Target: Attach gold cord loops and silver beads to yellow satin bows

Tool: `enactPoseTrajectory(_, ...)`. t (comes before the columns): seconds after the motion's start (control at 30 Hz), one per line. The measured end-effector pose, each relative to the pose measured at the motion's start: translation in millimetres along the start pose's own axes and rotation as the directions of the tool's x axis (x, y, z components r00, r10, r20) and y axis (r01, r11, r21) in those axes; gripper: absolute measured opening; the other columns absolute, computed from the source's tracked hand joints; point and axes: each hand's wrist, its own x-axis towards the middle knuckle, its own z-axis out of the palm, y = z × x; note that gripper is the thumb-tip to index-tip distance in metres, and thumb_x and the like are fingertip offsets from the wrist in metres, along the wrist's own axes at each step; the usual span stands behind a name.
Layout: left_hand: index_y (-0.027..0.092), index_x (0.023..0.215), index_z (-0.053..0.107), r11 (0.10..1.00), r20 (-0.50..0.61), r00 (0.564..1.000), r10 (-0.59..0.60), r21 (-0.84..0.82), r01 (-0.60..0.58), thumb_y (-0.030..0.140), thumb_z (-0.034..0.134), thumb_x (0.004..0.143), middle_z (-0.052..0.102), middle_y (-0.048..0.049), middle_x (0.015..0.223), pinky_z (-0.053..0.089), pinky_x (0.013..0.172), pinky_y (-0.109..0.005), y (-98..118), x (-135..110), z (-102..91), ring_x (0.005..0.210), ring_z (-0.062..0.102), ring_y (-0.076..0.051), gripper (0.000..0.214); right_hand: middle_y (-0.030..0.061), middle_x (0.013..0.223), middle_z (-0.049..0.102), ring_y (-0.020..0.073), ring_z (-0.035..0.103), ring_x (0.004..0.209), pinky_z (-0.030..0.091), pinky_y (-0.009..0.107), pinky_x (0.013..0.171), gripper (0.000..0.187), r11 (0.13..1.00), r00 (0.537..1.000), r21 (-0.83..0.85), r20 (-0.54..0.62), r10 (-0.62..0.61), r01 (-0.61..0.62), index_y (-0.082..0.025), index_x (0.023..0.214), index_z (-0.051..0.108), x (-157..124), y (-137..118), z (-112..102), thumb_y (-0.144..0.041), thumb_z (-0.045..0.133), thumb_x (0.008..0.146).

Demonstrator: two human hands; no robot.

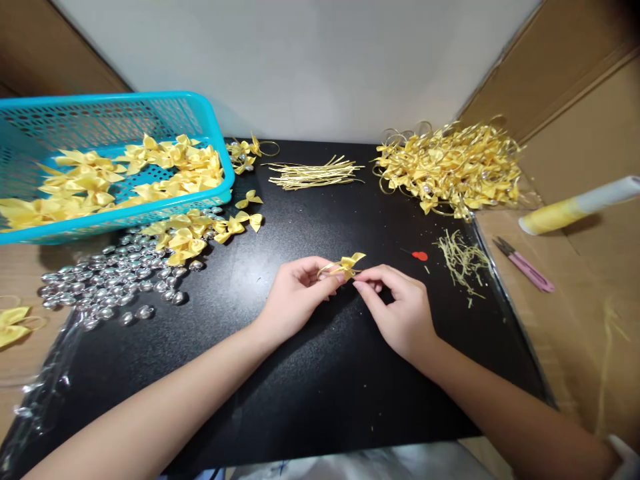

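A small yellow ribbon bow (349,263) is held just above the middle of the black mat (300,373). My left hand (295,297) pinches it from the left, fingers curled under it. From the right, my right hand (400,310) meets it, thumb and forefinger pressed together at the bow's centre, where a thin gold loop shows. What exactly the right fingertips grip is too small to tell apart from the bow.
A turquoise basket (100,227) with yellow bows sits far left, loose bows (195,233) and silver beads (115,280) beside it. Gold cord strips (315,173) lie at the back, a pile of finished bows (450,167) back right. Trimmings (463,260), a red pin (419,255), pink snips (525,267) and a yellow spool (575,207) lie right.
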Motion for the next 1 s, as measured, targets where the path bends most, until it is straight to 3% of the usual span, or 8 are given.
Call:
enactPoseTrajectory(0.27, 0.015, 0.068, 0.068, 0.998, 0.058, 0.998, -0.039, 0.046, 0.036, 0.031, 0.075, 0.074, 0.066, -0.0002, 0.057, 0.043, 0.044, -0.019, 3, -1, -0.2, 0.047, 0.053, -0.008, 0.018, 0.0006, 0.074, 0.064, 0.0141, 0.057, 0.067, 0.047, 0.027, 0.062, 0.013, 1.000, 0.999, 0.013, 0.034, 0.016, -0.016, -0.021, 0.078, 0.059, 1, 1, 3, -0.014, 0.056, 0.089)
enactPoseTrajectory(0.37, 0.015, 0.066, 0.066, 0.999, 0.015, 0.999, -0.036, 0.032, 0.035, 0.028, 0.074, 0.073, 0.063, 0.0013, 0.055, 0.040, 0.042, -0.019, 1, -1, 2.3, 0.046, 0.051, -0.008, 0.016, 0.0037, 0.084, 0.063, 0.0175, 0.059, 0.078, 0.047, 0.031, 0.068, 0.008, 0.994, 0.991, -0.070, -0.097, -0.093, 0.086, -0.021, 0.082, 0.062, 2, -3, -1, -0.015, 0.059, 0.087)
enactPoseTrajectory(0.47, 0.015, 0.068, 0.067, 0.998, -0.038, 0.999, 0.002, 0.058, 0.001, 0.023, 0.072, 0.073, 0.064, 0.0012, 0.057, 0.042, 0.047, -0.020, -3, -3, 5.9, 0.049, 0.053, -0.009, 0.011, 0.0041, 0.082, 0.055, 0.0189, 0.055, 0.078, 0.046, 0.036, 0.072, 0.005, 0.946, 0.935, -0.247, -0.232, -0.267, 0.209, -0.021, 0.081, 0.067, 2, -7, -6, -0.017, 0.067, 0.083)
enactPoseTrajectory(0.57, 0.015, 0.072, 0.069, 0.988, -0.043, 0.997, 0.066, 0.144, -0.059, 0.022, 0.070, 0.073, 0.066, -0.0011, 0.063, 0.045, 0.053, -0.023, -6, -6, 8.5, 0.055, 0.057, -0.011, 0.007, 0.0044, 0.081, 0.054, 0.0193, 0.052, 0.078, 0.046, 0.037, 0.073, 0.004, 0.908, 0.930, -0.322, -0.160, -0.331, 0.267, -0.022, 0.081, 0.072, 2, -8, -6, -0.020, 0.069, 0.083)
enactPoseTrajectory(0.7, 0.015, 0.072, 0.070, 0.920, -0.018, 0.975, 0.222, 0.334, -0.204, 0.016, 0.067, 0.074, 0.065, -0.0014, 0.064, 0.043, 0.054, -0.023, -7, -9, 8.2, 0.057, 0.054, -0.011, 0.004, 0.0056, 0.083, 0.056, 0.0206, 0.052, 0.082, 0.045, 0.038, 0.076, 0.007, 0.916, 0.954, -0.324, -0.102, -0.283, 0.237, -0.021, 0.083, 0.073, 2, -6, -1, -0.022, 0.067, 0.086)
enactPoseTrajectory(0.8, 0.015, 0.072, 0.070, 0.885, 0.037, 0.960, 0.279, 0.377, -0.272, 0.017, 0.066, 0.077, 0.064, -0.0013, 0.065, 0.041, 0.054, -0.022, -6, -8, 6.9, 0.057, 0.053, -0.011, 0.007, 0.0045, 0.081, 0.055, 0.0192, 0.051, 0.080, 0.044, 0.037, 0.076, 0.011, 0.928, 0.958, -0.294, -0.097, -0.268, 0.230, -0.021, 0.080, 0.073, 3, -5, -1, -0.018, 0.065, 0.087)
enactPoseTrajectory(0.87, 0.015, 0.073, 0.070, 0.906, 0.049, 0.968, 0.248, 0.342, -0.249, 0.019, 0.066, 0.079, 0.063, -0.0016, 0.065, 0.041, 0.054, -0.022, -5, -7, 6.6, 0.057, 0.052, -0.010, 0.008, 0.0032, 0.080, 0.053, 0.0181, 0.051, 0.079, 0.044, 0.036, 0.075, 0.012, 0.936, 0.957, -0.259, -0.106, -0.271, 0.237, -0.022, 0.079, 0.073, 4, -5, -2, -0.016, 0.065, 0.087)
enactPoseTrajectory(1.0, 0.013, 0.073, 0.067, 0.971, -0.010, 0.996, 0.091, 0.224, -0.086, 0.026, 0.066, 0.079, 0.060, -0.0002, 0.062, 0.039, 0.053, -0.021, -2, -5, 7.3, 0.056, 0.049, -0.009, 0.015, 0.0001, 0.077, 0.049, 0.0158, 0.052, 0.077, 0.045, 0.034, 0.071, 0.013, 0.945, 0.930, -0.129, -0.181, -0.319, 0.299, -0.024, 0.079, 0.071, 6, -4, -9, -0.014, 0.066, 0.086)
